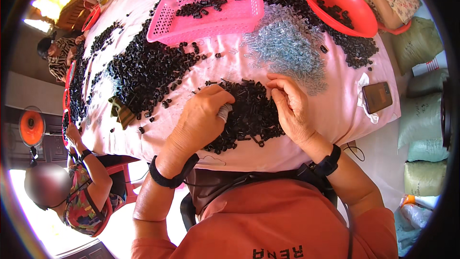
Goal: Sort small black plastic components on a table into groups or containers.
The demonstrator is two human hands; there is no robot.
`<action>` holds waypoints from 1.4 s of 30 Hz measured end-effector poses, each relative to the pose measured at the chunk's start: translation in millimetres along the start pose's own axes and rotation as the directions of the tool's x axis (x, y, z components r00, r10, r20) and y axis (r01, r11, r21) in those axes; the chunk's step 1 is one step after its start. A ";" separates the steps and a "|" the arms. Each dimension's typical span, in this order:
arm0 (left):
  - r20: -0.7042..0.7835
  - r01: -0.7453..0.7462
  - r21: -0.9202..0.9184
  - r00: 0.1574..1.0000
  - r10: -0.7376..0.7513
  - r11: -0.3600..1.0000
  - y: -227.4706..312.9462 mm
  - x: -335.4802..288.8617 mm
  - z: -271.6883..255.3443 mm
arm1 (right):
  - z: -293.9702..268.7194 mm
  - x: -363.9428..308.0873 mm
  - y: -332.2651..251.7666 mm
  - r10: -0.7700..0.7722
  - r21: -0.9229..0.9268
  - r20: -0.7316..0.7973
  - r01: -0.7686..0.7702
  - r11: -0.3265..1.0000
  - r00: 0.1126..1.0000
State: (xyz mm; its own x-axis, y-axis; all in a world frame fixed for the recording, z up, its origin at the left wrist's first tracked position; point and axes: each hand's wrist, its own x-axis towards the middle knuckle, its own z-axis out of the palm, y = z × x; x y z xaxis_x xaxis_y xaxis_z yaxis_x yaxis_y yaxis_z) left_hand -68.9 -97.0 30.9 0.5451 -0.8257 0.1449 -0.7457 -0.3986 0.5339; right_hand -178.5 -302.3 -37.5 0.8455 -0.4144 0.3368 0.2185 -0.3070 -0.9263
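My left hand (pixel 203 115) is closed, fingers curled at the left side of a pile of small black plastic parts (pixel 249 112) in front of me. A greyish-white wrap or scrap (pixel 224 112) shows at its fingers; what they grip is hidden. To the right of the same pile is my right hand (pixel 291 108), its fingers bent and a gap between thumb and forefinger, nothing visible in it. Just beyond it spreads a heap of small shiny clear-silver pieces (pixel 285 43). Both wrists wear black bands.
A pink perforated basket (pixel 211 26) and a red basin (pixel 335 7) hold black parts. More black parts (pixel 148 64) cover the table's left. A phone (pixel 377 97) lies on tissue at the right, a striped cloth (pixel 122 112) at left. Other people sit around the table; sacks (pixel 421 120) stand right.
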 end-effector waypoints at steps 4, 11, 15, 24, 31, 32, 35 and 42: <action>-0.039 0.037 -0.042 0.999 -0.038 0.998 -0.7 -1.2 -8.8 | 0.1 0.1 -0.2 -0.019 -0.002 -0.005 0.019 1.000 1.000; 0.029 -0.064 0.075 0.998 0.062 0.995 10.5 -6.4 -0.3 | -0.3 -0.4 -2.4 -0.005 0.023 0.000 0.005 1.000 1.000; 0.040 -0.064 0.132 0.997 0.060 0.989 14.6 -5.2 5.7 | -0.8 -0.5 -1.4 0.004 0.015 0.017 -0.004 1.000 1.000; 0.021 -0.059 0.137 0.998 0.057 0.989 18.0 -1.9 10.0 | -0.3 -0.9 0.7 0.009 0.030 0.008 -0.010 1.000 1.000; 0.065 -0.096 0.147 0.994 0.087 0.985 15.9 1.9 8.6 | 0.2 -0.7 1.2 -0.001 0.036 0.013 0.001 0.999 1.000; 0.068 -0.089 0.127 0.994 0.081 0.988 14.7 2.1 7.7 | 0.8 -0.8 1.8 0.002 0.043 0.011 -0.002 0.999 1.000; 0.079 -0.006 0.026 0.997 0.004 1.000 13.8 2.3 1.2 | 1.5 -1.6 4.1 -0.003 0.041 0.000 0.003 0.999 1.000; -0.337 0.061 0.259 0.941 0.031 0.964 -16.1 5.1 -28.4 | 2.7 -1.6 2.0 0.023 0.090 0.005 -0.023 0.996 1.000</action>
State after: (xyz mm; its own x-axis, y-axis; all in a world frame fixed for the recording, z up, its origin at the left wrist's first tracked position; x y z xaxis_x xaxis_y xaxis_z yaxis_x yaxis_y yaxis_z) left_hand -43.2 -83.4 46.7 0.6187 -0.6551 0.4337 -0.7850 -0.5378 0.3076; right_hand -178.1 -299.9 -40.4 0.8526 -0.4171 0.3149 0.2419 -0.2191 -0.9452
